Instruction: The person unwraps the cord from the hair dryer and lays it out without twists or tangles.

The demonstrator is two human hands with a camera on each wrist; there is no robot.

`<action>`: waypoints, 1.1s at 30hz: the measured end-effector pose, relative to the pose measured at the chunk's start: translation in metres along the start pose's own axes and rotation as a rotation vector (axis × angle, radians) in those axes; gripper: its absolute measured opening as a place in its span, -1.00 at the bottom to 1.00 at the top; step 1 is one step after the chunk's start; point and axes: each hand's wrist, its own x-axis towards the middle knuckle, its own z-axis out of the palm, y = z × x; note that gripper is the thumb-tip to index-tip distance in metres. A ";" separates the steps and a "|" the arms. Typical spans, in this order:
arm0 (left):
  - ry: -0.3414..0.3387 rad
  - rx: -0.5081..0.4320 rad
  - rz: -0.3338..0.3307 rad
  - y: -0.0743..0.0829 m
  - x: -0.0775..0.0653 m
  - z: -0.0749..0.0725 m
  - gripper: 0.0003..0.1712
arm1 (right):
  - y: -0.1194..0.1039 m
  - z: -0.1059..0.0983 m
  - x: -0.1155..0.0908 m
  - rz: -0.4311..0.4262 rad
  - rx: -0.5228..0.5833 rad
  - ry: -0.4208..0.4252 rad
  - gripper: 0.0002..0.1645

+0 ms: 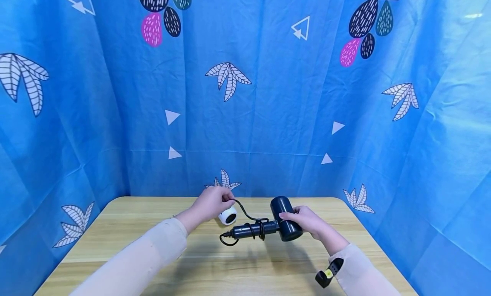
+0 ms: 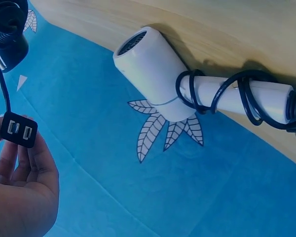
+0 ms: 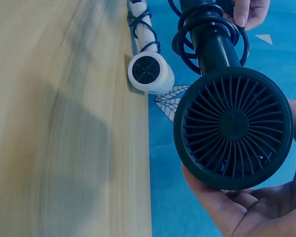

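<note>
My right hand point(image 1: 307, 221) grips the black hair dryer point(image 1: 281, 208) round its barrel, above the table. Its slatted round end point(image 3: 233, 126) faces the right wrist camera. The dryer's handle points left, with the black cord point(image 1: 253, 230) looped round it. Between thumb and fingers, my left hand point(image 1: 209, 202) pinches the square black plug point(image 2: 18, 130) at the cord's free end. Just behind and below that hand lies a white hair dryer point(image 2: 153, 74), its own black cord wound round the handle. In the head view the left hand hides much of it.
The light wooden table point(image 1: 134, 219) spans the front of the scene. A blue patterned curtain point(image 1: 230, 129) hangs behind it and along both sides. A black strapped device point(image 1: 329, 272) sits on the right wrist.
</note>
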 end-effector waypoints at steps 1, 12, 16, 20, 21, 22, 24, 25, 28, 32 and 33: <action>0.002 0.000 -0.004 -0.001 0.000 0.001 -0.95 | 0.000 0.000 0.000 -0.001 -0.001 -0.001 -0.17; -0.004 0.046 0.009 -0.008 0.002 0.012 -0.95 | -0.002 -0.001 -0.003 -0.020 0.007 -0.024 -0.19; -0.020 0.040 0.003 -0.008 0.001 0.015 -0.95 | -0.003 -0.002 -0.005 -0.021 0.004 -0.033 -0.19; -0.024 0.037 0.004 -0.009 -0.001 0.017 -0.95 | -0.004 -0.002 -0.006 -0.027 0.008 -0.045 -0.18; -0.026 0.034 0.006 -0.010 -0.001 0.017 -0.94 | -0.004 -0.002 -0.006 -0.028 0.009 -0.047 -0.18; -0.028 0.035 0.007 -0.010 -0.001 0.018 -0.94 | -0.004 -0.003 -0.006 -0.030 0.011 -0.048 -0.19; -0.034 0.035 0.006 -0.011 -0.002 0.018 -0.94 | -0.004 -0.003 -0.006 -0.033 0.015 -0.049 -0.19; -0.038 0.036 0.007 -0.012 -0.002 0.019 -0.95 | -0.004 -0.004 -0.006 -0.034 0.015 -0.049 -0.19; -0.052 0.032 0.011 -0.013 -0.004 0.020 -0.95 | -0.004 -0.004 -0.006 -0.035 0.014 -0.050 -0.17; -0.076 0.026 0.034 -0.019 -0.007 0.024 -0.95 | -0.004 -0.004 -0.007 -0.035 0.017 -0.055 -0.16; -0.082 0.023 0.042 -0.021 -0.008 0.025 -0.96 | -0.004 -0.004 -0.007 -0.034 0.017 -0.057 -0.16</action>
